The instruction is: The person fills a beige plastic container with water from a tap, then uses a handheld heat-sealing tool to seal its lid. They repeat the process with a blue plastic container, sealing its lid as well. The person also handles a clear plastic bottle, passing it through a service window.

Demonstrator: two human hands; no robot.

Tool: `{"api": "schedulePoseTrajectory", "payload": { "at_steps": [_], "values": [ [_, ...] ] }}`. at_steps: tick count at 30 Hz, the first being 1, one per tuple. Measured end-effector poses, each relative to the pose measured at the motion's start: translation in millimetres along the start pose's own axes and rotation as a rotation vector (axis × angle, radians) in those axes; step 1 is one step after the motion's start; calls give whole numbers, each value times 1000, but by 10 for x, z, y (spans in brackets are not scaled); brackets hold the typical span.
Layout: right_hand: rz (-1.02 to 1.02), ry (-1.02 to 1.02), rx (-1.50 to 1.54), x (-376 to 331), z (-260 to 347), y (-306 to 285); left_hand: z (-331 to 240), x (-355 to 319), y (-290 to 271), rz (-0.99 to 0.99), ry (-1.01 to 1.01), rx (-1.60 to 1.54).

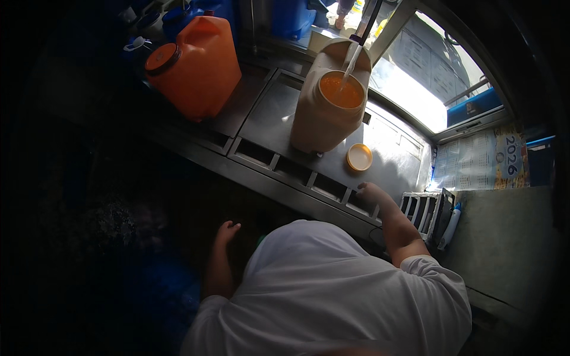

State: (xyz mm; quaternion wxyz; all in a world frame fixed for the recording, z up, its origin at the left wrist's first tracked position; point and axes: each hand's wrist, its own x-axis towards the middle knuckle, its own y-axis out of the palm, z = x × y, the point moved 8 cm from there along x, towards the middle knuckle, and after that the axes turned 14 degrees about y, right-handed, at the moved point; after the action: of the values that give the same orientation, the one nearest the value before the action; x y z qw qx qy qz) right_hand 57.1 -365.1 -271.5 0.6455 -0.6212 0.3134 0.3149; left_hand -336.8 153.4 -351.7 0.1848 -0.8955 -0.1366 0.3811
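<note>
A large cream plastic jug point(314, 121) stands on the metal counter with its wide mouth uncovered. Liquid from a tube point(355, 53) streams down into it, and orange shows inside the mouth. The round lid point(359, 158), pale with an orange-yellow rim, lies just right of the jug. My right hand point(370, 193) is at the counter's front edge, nearest the lid and apart from it; its fingers bend down and are mostly hidden. My left hand point(228, 230) hangs in front of the counter, thumb and a finger apart, holding nothing I can see.
An orange jug point(205, 65) with a dark-ringed cap stands at the left on the metal counter point(261, 127), whose front has rectangular slots. Blue containers point(291, 21) are behind. A window point(433, 71) opens at the right, above a wall calendar point(475, 160) and a slatted rack point(421, 210).
</note>
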Motion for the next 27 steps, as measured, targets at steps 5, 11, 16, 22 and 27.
{"api": "schedulePoseTrajectory", "payload": {
  "at_steps": [5,11,16,22,27],
  "values": [
    [-308,-194,803,-315,684,-1036,-822,38,-656,101,183,89],
    [-362,-316,1222,-798,1170,-2062,-3928,188,-1041,223,911,273],
    [-294,-345,1315,-789,1333,-2215,-5681,20,-812,72,1305,294],
    [-204,-359,1330,-468,1213,-2038,-6135,132,60,-30,1493,64],
    [-132,-241,1275,-42,1118,-1957,-6058,289,176,-26,1443,-76]
  ]
}}
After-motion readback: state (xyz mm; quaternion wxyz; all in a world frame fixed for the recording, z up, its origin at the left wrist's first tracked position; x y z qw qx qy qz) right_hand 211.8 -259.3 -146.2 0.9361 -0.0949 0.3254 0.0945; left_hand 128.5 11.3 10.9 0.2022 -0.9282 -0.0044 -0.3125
